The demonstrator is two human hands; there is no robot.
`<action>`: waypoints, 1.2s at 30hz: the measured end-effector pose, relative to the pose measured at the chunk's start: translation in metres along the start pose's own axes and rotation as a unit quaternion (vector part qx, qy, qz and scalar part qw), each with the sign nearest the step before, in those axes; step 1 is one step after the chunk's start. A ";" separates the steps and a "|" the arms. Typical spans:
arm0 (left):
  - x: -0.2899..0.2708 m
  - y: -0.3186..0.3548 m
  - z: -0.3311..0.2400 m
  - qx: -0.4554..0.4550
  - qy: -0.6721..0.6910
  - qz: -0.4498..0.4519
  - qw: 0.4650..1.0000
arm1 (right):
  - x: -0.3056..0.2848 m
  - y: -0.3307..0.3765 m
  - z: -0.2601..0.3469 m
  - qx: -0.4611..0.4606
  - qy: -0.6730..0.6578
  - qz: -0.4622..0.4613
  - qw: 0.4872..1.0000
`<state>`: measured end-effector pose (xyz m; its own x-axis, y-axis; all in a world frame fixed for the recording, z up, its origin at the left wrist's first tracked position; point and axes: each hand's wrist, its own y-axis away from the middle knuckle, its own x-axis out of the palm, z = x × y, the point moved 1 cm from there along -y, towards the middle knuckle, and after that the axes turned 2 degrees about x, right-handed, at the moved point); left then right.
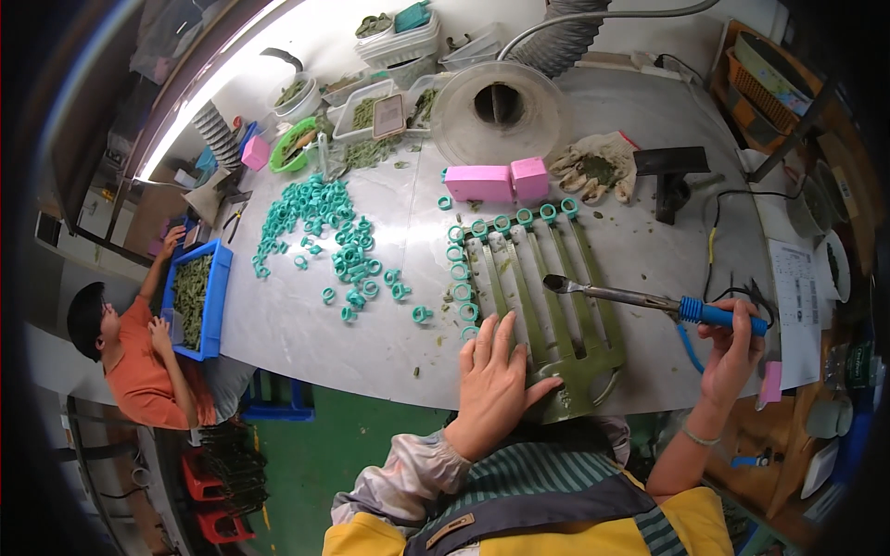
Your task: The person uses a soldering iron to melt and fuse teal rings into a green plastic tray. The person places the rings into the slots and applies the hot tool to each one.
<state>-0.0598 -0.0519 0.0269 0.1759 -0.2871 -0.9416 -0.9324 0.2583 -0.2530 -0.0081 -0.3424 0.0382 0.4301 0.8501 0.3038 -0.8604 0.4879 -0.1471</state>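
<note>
My right hand [732,352] is closed round the blue handle of a soldering iron [640,298]. Its long metal shaft ends in a dark, spoon-shaped tip over a green comb-like piece [579,371] with several long bars. Along the piece's far and left edges stand several teal rings [502,223]. My left hand [493,385] lies with its fingers stretched out at the near left of this piece. The thumb rests on the green base, and the fingertips are beside the lowest teal ring [470,332]; whether they touch it I cannot tell.
A pile of loose teal rings [311,213] spreads to the left. Pink blocks [478,183], a soiled glove [598,167] and a black stand [669,176] lie beyond the green piece. A clear round hood [501,107] is behind. At far left a co-worker [148,361] sits by a blue crate [215,296].
</note>
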 end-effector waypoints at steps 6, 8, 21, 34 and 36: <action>0.018 -0.003 -0.001 -0.029 0.028 0.025 0.999 | -0.003 -0.001 -0.003 0.011 -0.010 -0.002 1.000; 0.018 -0.004 -0.003 -0.031 0.024 0.027 0.999 | -0.001 0.000 -0.003 0.013 -0.011 -0.010 1.000; -0.015 0.003 0.093 -0.106 0.175 -0.077 0.976 | 0.003 -0.001 -0.009 0.027 -0.002 -0.004 1.000; 0.005 -0.012 0.168 -0.141 0.322 -0.071 0.933 | 0.029 0.002 -0.021 0.034 0.009 0.026 0.999; 0.005 -0.040 0.151 -0.120 0.364 -0.094 0.919 | 0.043 0.000 -0.030 0.021 0.010 0.056 0.998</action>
<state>0.0262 0.0759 -0.0015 0.1649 -0.8688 -0.4670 -0.9654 -0.0452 -0.2568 0.0184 -0.2998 0.0227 0.3358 0.9026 0.2695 -0.9140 0.3814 -0.1385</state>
